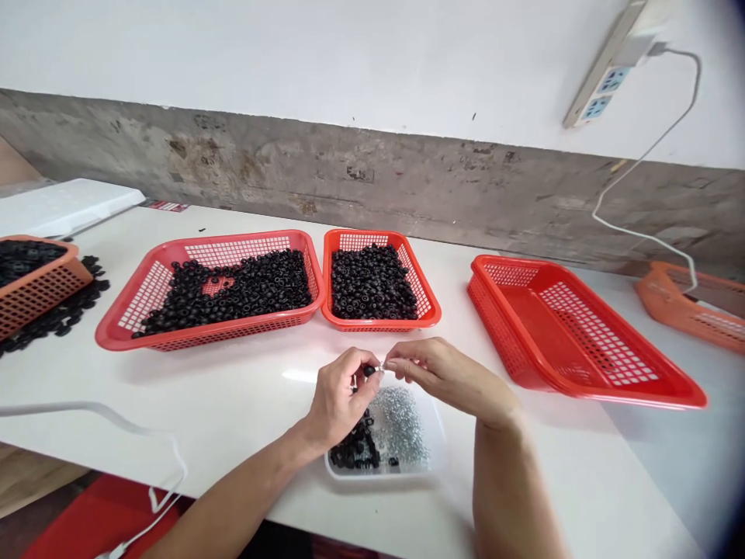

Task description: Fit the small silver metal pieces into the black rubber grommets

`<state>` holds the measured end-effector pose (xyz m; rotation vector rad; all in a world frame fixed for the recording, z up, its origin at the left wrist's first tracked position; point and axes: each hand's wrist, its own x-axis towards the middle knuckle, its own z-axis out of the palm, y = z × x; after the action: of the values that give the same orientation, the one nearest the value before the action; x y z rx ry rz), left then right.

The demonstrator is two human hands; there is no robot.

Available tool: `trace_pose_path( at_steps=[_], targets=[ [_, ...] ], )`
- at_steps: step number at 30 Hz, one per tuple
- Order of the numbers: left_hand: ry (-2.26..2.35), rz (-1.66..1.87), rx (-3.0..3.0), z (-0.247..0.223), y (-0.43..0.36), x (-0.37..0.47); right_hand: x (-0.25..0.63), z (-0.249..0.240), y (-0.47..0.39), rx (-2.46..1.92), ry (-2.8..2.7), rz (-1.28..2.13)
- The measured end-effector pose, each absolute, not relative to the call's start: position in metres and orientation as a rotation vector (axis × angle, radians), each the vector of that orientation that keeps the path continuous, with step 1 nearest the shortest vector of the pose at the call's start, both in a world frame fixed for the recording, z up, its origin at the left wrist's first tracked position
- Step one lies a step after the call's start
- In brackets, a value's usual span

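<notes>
Over a white plastic tray (438, 458) my two hands meet at the fingertips. My left hand (341, 396) is closed in a pinch on a small round black plastic piece (369, 371). My right hand (427, 365) is pinched on a tiny silvery piece (380, 367) that touches or nearly touches the black one; its exact kind is too small to tell. Below, the tray holds loose black plastic parts (356, 450) on its left and a heap of small shiny metal pieces (401, 423), perhaps springs, on its right.
Behind my hands stand a wide red basket (233, 326) and a smaller red basket (381, 324), both with black pieces. A red basket (524, 334) is at right, orange baskets (692, 310) at the edges. A white cable (116, 415) crosses the table's left.
</notes>
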<state>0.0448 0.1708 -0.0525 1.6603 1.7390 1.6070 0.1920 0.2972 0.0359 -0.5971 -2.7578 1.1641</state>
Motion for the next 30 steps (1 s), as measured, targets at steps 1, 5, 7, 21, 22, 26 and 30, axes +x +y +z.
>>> trace_pose_path(
  at_steps=[1,5,7,21,22,26,30],
  targets=[
    [1.738,1.605,1.669,-0.0526,0.1705,0.0450,0.1911,0.0351,0.2971,-0.580,-2.776,1.164],
    [1.712,1.571,1.697,-0.0515,0.1701,0.0447,0.1909,0.0346,0.2969,-0.546,-2.769,1.130],
    [1.698,1.555,1.705,-0.0501,0.1700,0.0445,0.1916,0.0355,0.2971,-0.547,-2.758,1.123],
    [1.701,1.490,1.669,-0.0474,0.1693,0.0443,0.1935,0.0353,0.3001,-0.551,-2.781,1.082],
    [1.708,1.499,1.653,-0.0473,0.1696,0.0439,0.1936,0.0353,0.3000,-0.544,-2.771,1.084],
    [1.692,1.486,1.591,-0.0474,0.1701,0.0434,0.1947,0.0372,0.2979,-0.529,-2.683,1.063],
    [1.644,1.489,1.554,-0.0473,0.1695,0.0447,0.1964,0.0394,0.2954,-0.500,-2.643,1.038]
  ],
)
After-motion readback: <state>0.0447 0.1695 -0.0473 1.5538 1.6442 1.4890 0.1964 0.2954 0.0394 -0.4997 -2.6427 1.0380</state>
